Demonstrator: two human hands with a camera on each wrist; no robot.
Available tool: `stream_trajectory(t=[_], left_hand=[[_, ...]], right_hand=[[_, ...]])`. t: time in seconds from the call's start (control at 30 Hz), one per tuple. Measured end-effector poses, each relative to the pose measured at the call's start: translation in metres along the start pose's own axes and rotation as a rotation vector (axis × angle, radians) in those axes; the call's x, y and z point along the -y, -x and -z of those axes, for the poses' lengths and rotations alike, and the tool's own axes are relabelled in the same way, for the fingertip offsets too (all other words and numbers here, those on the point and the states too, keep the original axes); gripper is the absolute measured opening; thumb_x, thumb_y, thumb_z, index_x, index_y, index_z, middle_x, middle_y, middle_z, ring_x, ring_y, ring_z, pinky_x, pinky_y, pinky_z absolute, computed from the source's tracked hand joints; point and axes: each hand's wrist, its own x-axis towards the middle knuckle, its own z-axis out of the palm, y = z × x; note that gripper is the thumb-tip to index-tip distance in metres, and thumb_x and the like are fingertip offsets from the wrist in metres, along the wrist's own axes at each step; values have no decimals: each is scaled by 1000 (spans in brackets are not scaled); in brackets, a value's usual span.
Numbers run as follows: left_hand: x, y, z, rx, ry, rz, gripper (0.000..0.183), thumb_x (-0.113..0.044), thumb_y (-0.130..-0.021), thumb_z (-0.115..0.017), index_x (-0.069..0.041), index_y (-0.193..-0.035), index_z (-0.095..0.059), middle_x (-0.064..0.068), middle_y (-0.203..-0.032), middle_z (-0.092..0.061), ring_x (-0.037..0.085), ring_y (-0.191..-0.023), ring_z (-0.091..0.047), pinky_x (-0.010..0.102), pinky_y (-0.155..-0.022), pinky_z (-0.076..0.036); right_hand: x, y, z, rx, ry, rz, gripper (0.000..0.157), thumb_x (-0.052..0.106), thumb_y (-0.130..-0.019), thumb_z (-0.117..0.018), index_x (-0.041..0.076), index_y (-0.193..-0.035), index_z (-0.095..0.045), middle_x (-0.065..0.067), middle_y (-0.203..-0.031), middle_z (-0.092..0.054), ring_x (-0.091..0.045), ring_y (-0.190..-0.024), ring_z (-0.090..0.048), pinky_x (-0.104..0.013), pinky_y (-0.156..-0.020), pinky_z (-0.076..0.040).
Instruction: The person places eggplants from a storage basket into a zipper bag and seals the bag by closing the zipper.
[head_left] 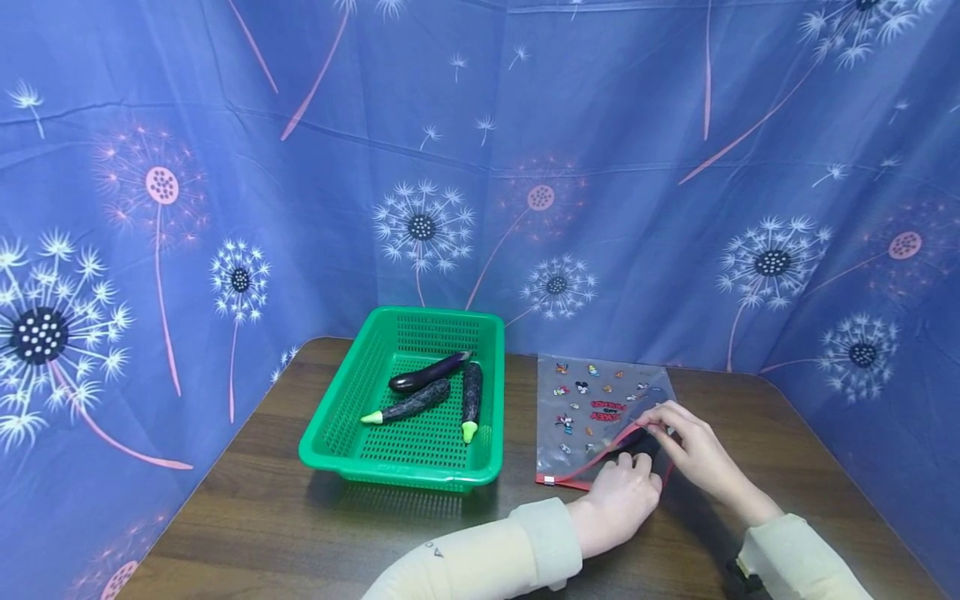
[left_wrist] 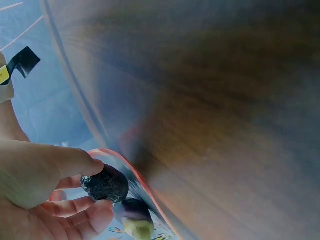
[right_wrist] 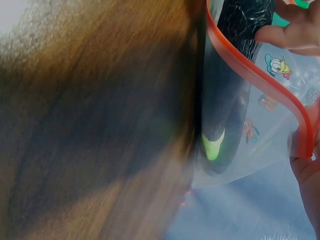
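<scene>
My left hand (head_left: 618, 504) grips the near end of a dark eggplant (left_wrist: 105, 184) at the mouth of a clear zip bag (head_left: 566, 400) with cartoon prints. In the right wrist view that eggplant (right_wrist: 240, 40) reaches into the bag, where a pale green tip shows through the plastic. A second eggplant (left_wrist: 134, 212), with a pale end, lies beside it in the left wrist view. My right hand (head_left: 697, 454) pinches the red edge (right_wrist: 250, 72) of the bag between thumb and fingers, holding the mouth apart.
Left of the bag stands a green basket (head_left: 318, 446) with three eggplants (head_left: 416, 404) in it. A white slider (head_left: 549, 480) sits at the left end of the red zip. The brown wooden table (head_left: 247, 517) backs onto blue dandelion-patterned cloth (head_left: 322, 233).
</scene>
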Motion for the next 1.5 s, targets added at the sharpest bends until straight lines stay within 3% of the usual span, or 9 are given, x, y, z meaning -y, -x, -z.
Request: stream_trajectory(t=[0.27, 0.63, 0.77, 1.2, 1.5], left_hand=[[1, -5, -6, -34, -40, -2, 9, -33, -89, -59, -28, -94, -64, -6, -92, -54, 9, -76, -53, 20, -55, -43], [1, -12, -9, 51, -33, 5, 11, -32, -91, -56, -29, -99, -63, -7, -96, -53, 8, -80, -53, 19, -56, -45], [1, -14, -10, 86, -24, 22, 12, -32, -91, -56, -29, -101, -62, -7, -98, -52, 8, -82, -53, 19, -58, -45], [0, -14, -11, 96, -20, 48, 9, -32, -92, -55, -30, -98, -61, -7, -97, -53, 8, -81, -54, 19, -58, -46], [4, -11, -6, 141, -12, 48, 10, -33, -93, -54, -31, -100, -61, -8, -98, -52, 7, -84, -53, 20, -61, -47]], right_hand=[[1, -1, 0, -7, 11, -2, 35, -12, -75, -68, 16, -96, -66, 8, -93, -61, -1, -83, -54, -15, -72, -39], [0, -2, 0, -23, 8, 24, 34, -14, -75, -68, 14, -94, -66, 6, -92, -62, -1, -78, -52, -17, -64, -40], [0, -2, 1, -17, 6, 17, 34, -13, -75, -68, 14, -95, -66, 7, -93, -62, -1, -80, -53, -15, -67, -39], [0, -2, 0, -10, 5, 14, 35, -13, -75, -68, 15, -95, -66, 8, -93, -62, 0, -84, -54, -14, -73, -39], [1, -4, -1, -20, 17, 21, 36, -14, -74, -69, 16, -94, -66, 11, -93, -61, 0, -82, -54, -12, -72, -39]])
